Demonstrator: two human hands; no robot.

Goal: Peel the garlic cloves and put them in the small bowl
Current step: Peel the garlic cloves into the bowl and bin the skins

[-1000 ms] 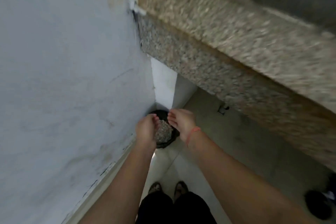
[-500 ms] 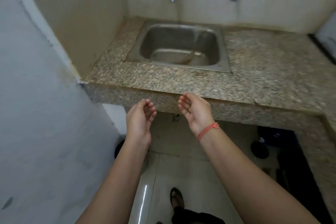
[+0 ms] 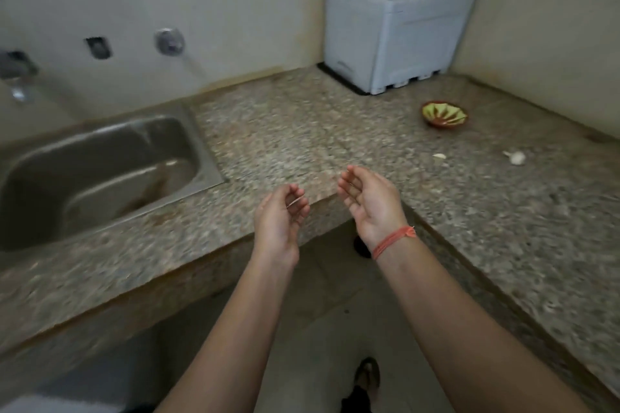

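Turning up from the floor bin, I face the bench (image 3: 302, 131) again; left hand (image 3: 280, 221) and right hand (image 3: 372, 208) grips apart, empty; 2 garlic cloves (image 3: 516, 158) wait near the small bowl (image 3: 444, 114).

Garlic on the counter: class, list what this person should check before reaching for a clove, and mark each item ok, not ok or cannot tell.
1. Hands free: the left hand and right hand hold no clove, fingers relaxed: ok.
2. Left hand free of skin scraps: a thin sliver may cling near its fingers: cannot tell.
3. Garlic in sight: a loose clove and a larger garlic piece lie on the counter: ok.
4. Small bowl upright on the counter, beyond the garlic: ok.
5. Loose clove already peeled: too small to judge: cannot tell.
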